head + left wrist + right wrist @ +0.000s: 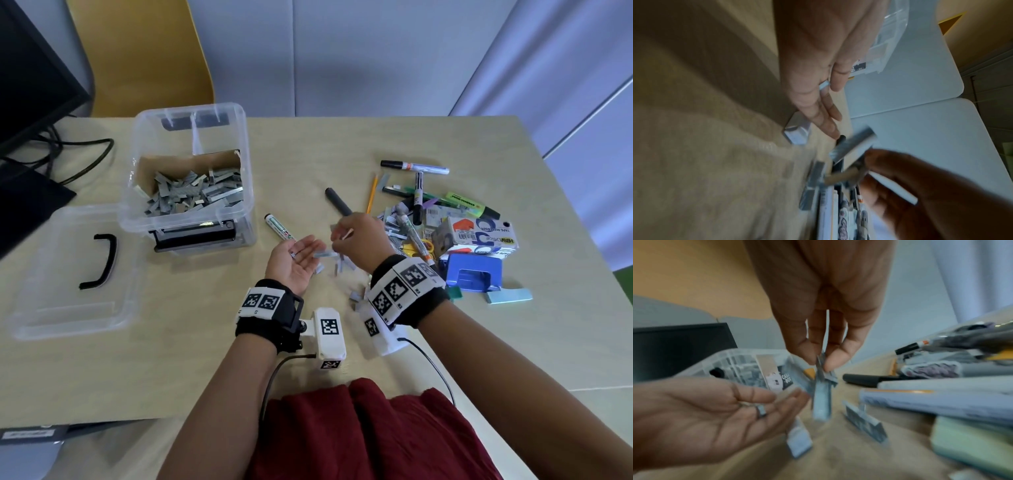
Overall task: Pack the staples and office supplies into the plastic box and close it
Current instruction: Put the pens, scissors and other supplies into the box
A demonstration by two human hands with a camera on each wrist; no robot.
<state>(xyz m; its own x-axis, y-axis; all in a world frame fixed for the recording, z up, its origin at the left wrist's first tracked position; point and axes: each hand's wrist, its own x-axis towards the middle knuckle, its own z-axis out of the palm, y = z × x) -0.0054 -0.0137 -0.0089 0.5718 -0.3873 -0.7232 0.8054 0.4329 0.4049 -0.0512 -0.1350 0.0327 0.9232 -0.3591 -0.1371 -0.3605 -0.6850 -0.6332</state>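
Observation:
The clear plastic box [137,205] stands open at the left, its cardboard tray full of grey staple strips [191,195]. My left hand [308,250] lies palm up and flat beside it, a small staple piece [824,85] resting on the palm [715,410]. Just right of those fingers, my right hand [337,240] pinches a few staple strips [823,374] between thumb and fingertips; they hang down over the table. More loose strips [337,267] lie under and between the hands. The wrist views are blurred.
The box's clear lid [68,274] with its black handle lies flat at the left. A marker [279,226] and a black pen [337,202] lie near the hands. Markers, a highlighter, a tape box [479,233] and a blue hole punch [472,274] are piled at the right.

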